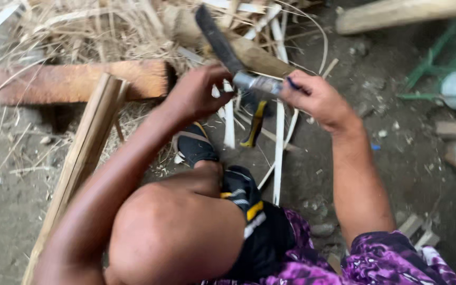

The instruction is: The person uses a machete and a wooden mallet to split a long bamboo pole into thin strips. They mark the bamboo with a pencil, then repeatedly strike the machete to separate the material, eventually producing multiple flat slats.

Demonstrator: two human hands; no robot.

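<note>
Overhead, two hands, left hand (199,92) and right hand (315,100), share one knife (222,47).

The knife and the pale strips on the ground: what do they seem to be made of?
The knife has a dark, dull blade, probably steel. A shiny grey collar, likely metal, sits where the right hand grips it. The handle itself is hidden. The left hand is at the blade. The strips look like split bamboo or cane: pale, matte, long and thin; the blur leaves it open.

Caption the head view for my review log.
Right hand grips a dark-bladed knife by its handle; left hand touches the blade above pale split strips.
</note>
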